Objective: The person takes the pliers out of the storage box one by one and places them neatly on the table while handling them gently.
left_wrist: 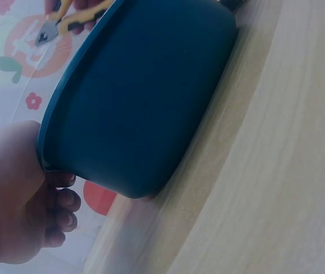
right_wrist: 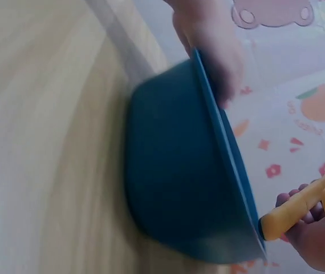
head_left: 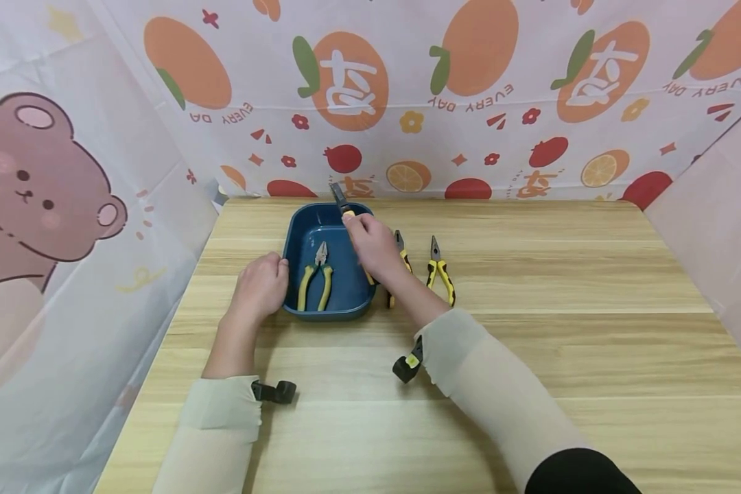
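My left hand (head_left: 261, 286) grips the left rim of a deep blue plastic basin (head_left: 330, 316), its fingers curled beside the wall in the left wrist view. My right hand (head_left: 378, 245) holds pliers (head_left: 339, 199) with yellow-and-black handles above the basin's right side, jaws pointing to the back. In the right wrist view one yellow handle (right_wrist: 299, 210) extends past the fingers at the basin's rim. Inside the basin lie combination pliers (head_left: 320, 259) with dull yellow-green handles, slightly spread, jaws toward the back.
Right of the basin, long-nose pliers (head_left: 435, 254) with yellow-and-black handles lie on the wooden table (head_left: 562, 329). Another pair of pliers (head_left: 399, 241) lies between them and the basin, partly hidden by my right arm. A fruit-print cloth (head_left: 420, 151) hangs along the back edge.
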Demonstrator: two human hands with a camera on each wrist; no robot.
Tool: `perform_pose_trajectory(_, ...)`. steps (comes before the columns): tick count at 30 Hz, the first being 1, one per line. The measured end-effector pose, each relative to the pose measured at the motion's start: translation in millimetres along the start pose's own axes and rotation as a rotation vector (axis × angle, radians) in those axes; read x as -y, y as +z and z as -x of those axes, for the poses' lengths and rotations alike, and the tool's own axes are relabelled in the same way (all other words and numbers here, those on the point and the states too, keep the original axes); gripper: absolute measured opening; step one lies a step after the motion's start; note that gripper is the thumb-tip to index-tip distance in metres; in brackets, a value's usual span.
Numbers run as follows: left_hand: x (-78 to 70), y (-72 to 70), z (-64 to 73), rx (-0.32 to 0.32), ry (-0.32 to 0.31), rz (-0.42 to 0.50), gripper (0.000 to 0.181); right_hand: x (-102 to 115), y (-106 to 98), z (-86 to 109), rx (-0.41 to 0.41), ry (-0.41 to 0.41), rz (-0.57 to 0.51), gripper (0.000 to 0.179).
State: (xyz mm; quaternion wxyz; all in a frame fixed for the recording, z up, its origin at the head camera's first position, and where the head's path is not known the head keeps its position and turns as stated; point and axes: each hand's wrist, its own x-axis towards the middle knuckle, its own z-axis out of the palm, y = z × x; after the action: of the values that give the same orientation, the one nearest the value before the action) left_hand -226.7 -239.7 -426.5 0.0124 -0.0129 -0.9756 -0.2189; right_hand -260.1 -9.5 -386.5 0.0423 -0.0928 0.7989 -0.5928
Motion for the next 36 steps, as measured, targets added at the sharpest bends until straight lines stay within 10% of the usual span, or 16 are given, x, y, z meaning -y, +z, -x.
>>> perform_pose_trajectory(13,0.3,3.3,-1.2,-0.013,0.012,0.003,0.04,-34.9,-71.5,4.7,-0.179,-0.051,0.102,0.046)
perform_pose_trajectory(36,5.1,8.3,2.0,-0.031,0.017,0.001,0.042,-92.0,-134.8,21.1,-0.311,0.214,0.35,0.041)
